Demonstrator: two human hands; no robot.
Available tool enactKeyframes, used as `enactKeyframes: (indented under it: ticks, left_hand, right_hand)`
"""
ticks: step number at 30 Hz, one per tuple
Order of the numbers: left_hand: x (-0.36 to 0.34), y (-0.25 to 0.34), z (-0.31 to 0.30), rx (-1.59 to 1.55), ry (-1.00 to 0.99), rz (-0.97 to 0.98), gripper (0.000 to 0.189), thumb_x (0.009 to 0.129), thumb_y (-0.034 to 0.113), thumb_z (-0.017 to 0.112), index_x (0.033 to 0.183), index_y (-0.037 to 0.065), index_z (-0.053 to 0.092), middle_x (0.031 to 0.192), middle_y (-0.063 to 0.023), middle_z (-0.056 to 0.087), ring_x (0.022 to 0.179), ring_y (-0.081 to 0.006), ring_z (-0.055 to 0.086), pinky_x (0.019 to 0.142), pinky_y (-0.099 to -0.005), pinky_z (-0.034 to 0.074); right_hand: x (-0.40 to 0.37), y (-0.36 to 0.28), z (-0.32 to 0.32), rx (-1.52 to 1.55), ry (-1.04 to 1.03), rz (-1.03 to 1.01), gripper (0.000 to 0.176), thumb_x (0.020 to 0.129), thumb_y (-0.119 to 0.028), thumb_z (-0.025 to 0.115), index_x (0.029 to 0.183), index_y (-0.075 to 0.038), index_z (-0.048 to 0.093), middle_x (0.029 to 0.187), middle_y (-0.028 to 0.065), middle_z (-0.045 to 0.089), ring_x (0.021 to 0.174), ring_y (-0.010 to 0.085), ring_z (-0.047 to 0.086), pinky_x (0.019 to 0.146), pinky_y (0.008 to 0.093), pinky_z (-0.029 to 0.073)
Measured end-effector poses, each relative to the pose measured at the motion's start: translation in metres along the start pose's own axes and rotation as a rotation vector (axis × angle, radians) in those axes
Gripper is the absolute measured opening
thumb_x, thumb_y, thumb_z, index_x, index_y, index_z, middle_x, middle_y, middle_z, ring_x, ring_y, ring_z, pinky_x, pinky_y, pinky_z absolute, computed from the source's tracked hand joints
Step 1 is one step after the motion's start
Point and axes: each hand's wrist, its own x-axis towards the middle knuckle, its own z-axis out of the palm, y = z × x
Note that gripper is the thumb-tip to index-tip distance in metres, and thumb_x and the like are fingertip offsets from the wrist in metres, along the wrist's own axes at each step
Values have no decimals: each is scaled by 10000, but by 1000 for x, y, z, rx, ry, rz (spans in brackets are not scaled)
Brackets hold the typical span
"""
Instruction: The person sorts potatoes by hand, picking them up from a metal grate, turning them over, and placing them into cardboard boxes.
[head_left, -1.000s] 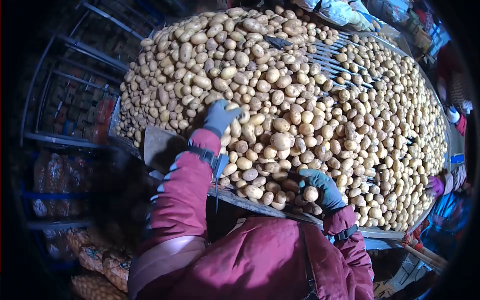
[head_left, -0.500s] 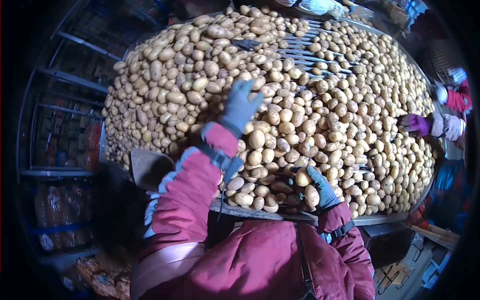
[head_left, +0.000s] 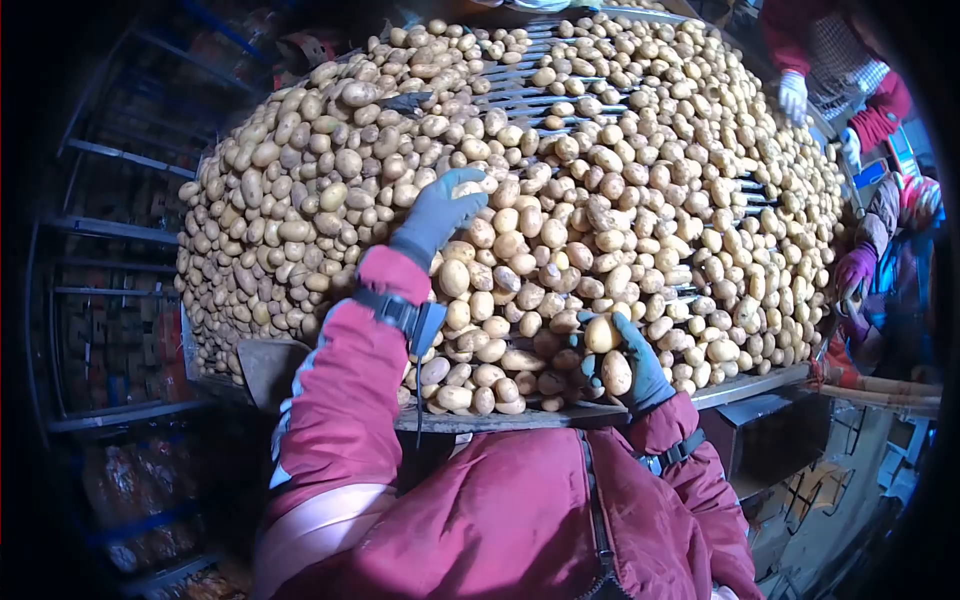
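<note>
Potatoes lie heaped over a wide table with a metal rim. My left hand, in a grey-blue glove, reaches over the middle of the heap, its thumb and fingers curled round a potato. Near the front rim, my right hand, in a similar glove, holds two potatoes, one above the other, between thumb and fingers. Both sleeves are pink-red with dark straps at the wrists.
Metal slats show between the potatoes at the back. A dark flat piece lies on the heap. At the right are co-workers' hands, one in a white glove, another in a purple glove. Metal racks stand at the left.
The view has shifted, so the heap appears further left. My left hand's fingers have closed round a potato. The co-worker's purple-gloved hand has moved off the potatoes, and white-gloved hands have come into view.
</note>
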Motion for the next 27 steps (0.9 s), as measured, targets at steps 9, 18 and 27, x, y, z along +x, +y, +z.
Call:
enactKeyframes:
  ticks: [9, 18, 27]
  left_hand:
    - [-105, -28, 190, -502, -14, -156, 466, 1061, 311, 566, 1471, 93, 526, 1308, -99, 624, 1122, -244, 660, 903, -376, 608]
    - [-136, -97, 326, 148, -379, 23, 575, 1108, 359, 461, 1596, 72, 361, 1473, -103, 535, 1329, -178, 492, 1117, -327, 414]
    - [-136, -133, 407, 648, -595, 289, 574, 1063, 406, 521, 1491, 26, 478, 1479, -230, 518, 1379, -376, 501, 1156, -413, 404]
  right_hand:
    - [-12, -22, -25, 267, -232, -44, 660, 1066, -543, 448, 1463, -16, 477, 1271, 215, 670, 809, 313, 755, 624, 403, 656]
    - [-82, -14, -96, 376, 69, -324, 634, 1047, -570, 475, 1384, -48, 598, 1220, 113, 713, 1016, 254, 728, 778, 402, 631]
    - [-211, -28, -196, 640, 301, -444, 705, 982, -613, 561, 1332, -3, 621, 1156, 223, 715, 916, 307, 734, 713, 356, 641]
